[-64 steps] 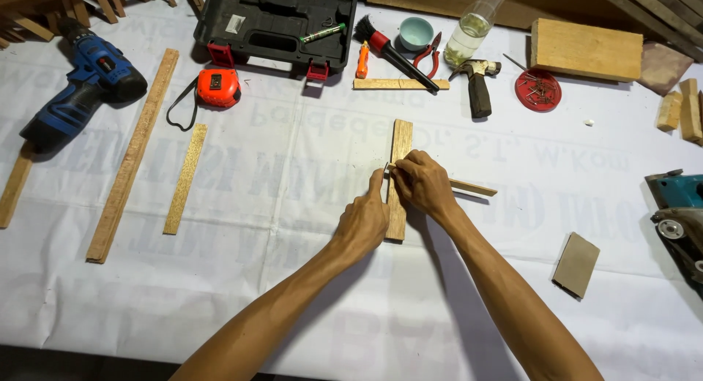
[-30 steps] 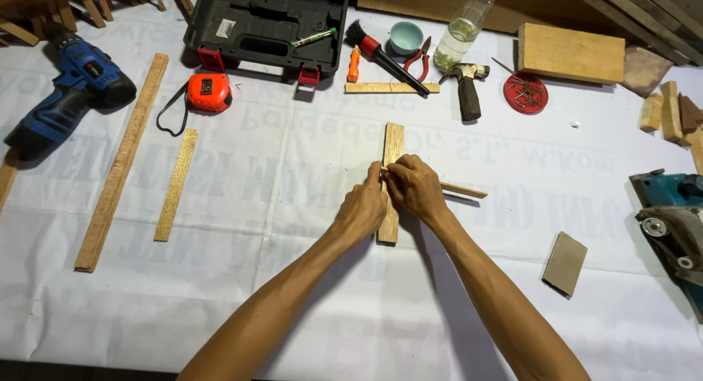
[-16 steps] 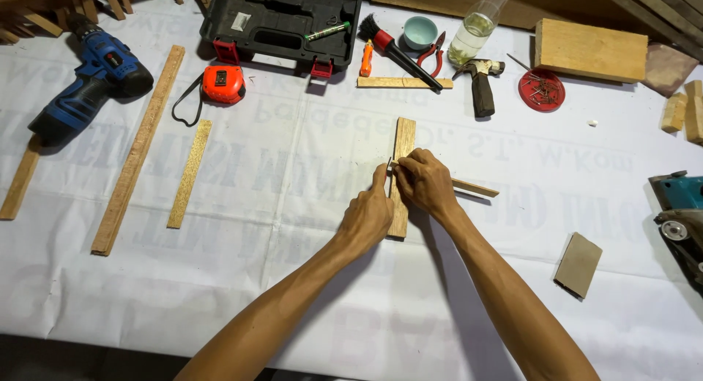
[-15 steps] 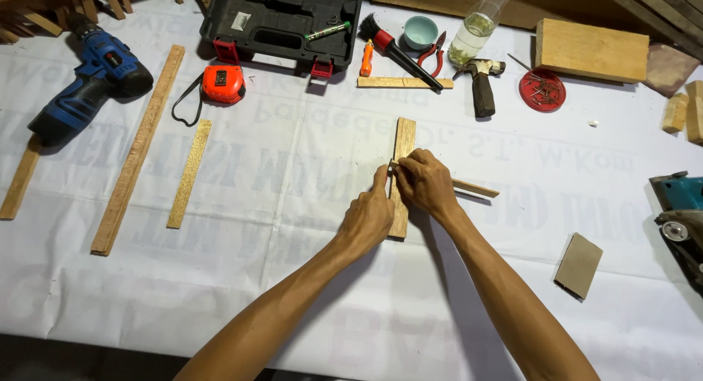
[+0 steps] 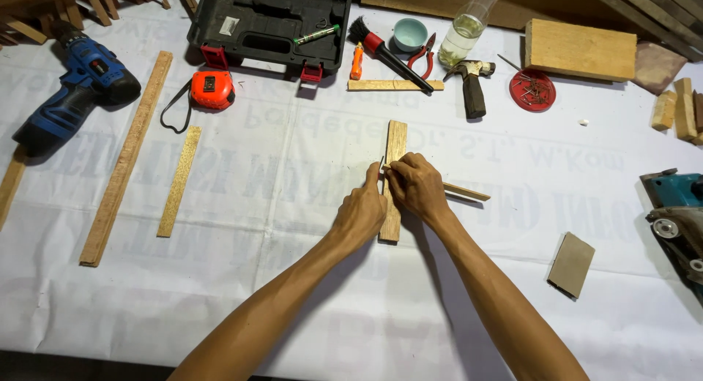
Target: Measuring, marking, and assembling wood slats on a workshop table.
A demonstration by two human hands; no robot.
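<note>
A short wooden strip lies lengthwise on the white sheet, pointing away from me. A thin stick crosses it and pokes out to the right. My right hand is curled over the crossing and presses the thin stick onto the strip. My left hand is right beside it, touching it, its fingertips pinching a small dark pin-like thing upright at the strip's left edge. Whether that thing is a nail or a pencil tip is too small to tell.
At the back lie a black tool case, orange tape measure, brush, hammer, bottle, red lid of nails and wood block. Blue drill and two long strips lie left; sanding block and power planer right.
Only the camera has shifted a little. Both hands stay together at the same spot on the strip, with small finger movements.
</note>
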